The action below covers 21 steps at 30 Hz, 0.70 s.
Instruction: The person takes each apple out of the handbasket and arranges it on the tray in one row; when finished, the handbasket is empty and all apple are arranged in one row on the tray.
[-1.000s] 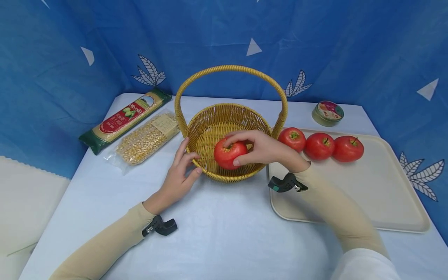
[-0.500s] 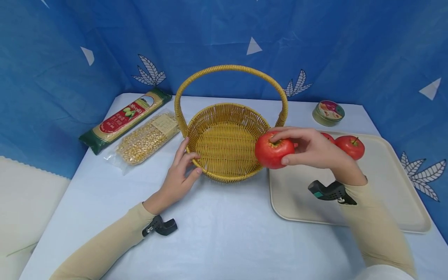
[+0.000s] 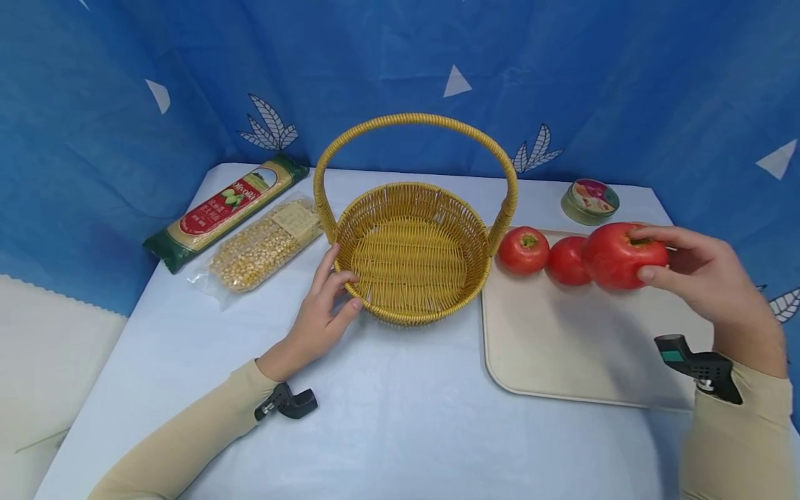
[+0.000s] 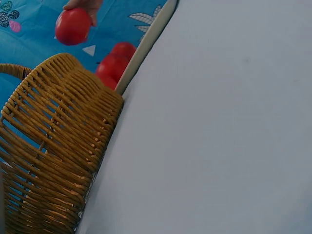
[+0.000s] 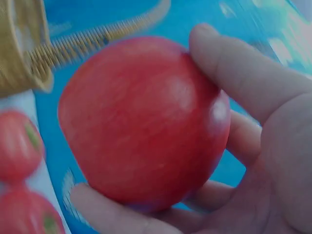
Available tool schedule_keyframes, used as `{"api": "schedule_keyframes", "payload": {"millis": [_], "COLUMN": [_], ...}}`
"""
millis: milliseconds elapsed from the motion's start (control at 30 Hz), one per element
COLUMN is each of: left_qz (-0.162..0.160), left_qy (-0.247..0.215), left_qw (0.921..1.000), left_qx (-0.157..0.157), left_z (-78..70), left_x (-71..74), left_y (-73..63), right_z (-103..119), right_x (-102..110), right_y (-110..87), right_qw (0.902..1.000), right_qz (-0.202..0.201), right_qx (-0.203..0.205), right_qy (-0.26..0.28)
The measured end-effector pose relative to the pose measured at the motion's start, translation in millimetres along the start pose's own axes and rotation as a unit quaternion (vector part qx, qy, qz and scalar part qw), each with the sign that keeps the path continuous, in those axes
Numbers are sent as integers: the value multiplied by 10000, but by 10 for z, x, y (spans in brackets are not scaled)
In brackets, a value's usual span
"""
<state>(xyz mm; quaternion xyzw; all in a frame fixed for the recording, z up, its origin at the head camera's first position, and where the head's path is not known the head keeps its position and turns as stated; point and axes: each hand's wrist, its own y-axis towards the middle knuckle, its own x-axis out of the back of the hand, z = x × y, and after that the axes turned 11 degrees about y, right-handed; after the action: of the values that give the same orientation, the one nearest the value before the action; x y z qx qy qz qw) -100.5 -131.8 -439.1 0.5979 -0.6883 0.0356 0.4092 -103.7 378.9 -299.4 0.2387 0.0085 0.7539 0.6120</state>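
Note:
An apple (image 3: pixel 615 257), red with a yellow-green stem hollow, is held in my right hand (image 3: pixel 719 285) above the tray's back edge. Its streaky skin fills the middle of the right wrist view, with fingers (image 5: pixel 234 63) curled round it. My left hand (image 3: pixel 319 316) grips the front left rim of the woven basket (image 3: pixel 409 316), index finger over the rim and thumb outside. Nothing lies in the basket. Red apples (image 3: pixel 523 250) sit at the back of the beige tray (image 3: pixel 562 347); two show in the head view, and the held one may hide another.
A pasta packet (image 3: pixel 225 208) and a bag of corn kernels (image 3: pixel 265 246) lie left of the basket. Behind the tray stands a small round tin (image 3: pixel 590 201). A tall handle (image 3: pixel 415 119) arches over the basket. Blue cloth (image 3: pixel 387 69) hangs behind the table.
My right hand has lifted the apple out of the basket and carried it right, over the tray. The left hand has stayed at the basket's rim.

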Motion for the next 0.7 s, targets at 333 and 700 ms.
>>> {"api": "schedule_keyframes", "payload": {"millis": [333,700], "left_qz": [33,-7], "left_qy": [-9,84], "left_qw": [10000,10000], "left_qx": [35,-4], "left_z": [19,38], "left_x": [8,-16], "left_y": [7,-1], "right_z": [-404,-964], "right_x": [479,546], "right_y": [-125,-252], "right_qw": [9091,8335], "right_qz": [-3744,-4622], "right_qx": [-1752,-2964], "right_qy": [518,609]}}
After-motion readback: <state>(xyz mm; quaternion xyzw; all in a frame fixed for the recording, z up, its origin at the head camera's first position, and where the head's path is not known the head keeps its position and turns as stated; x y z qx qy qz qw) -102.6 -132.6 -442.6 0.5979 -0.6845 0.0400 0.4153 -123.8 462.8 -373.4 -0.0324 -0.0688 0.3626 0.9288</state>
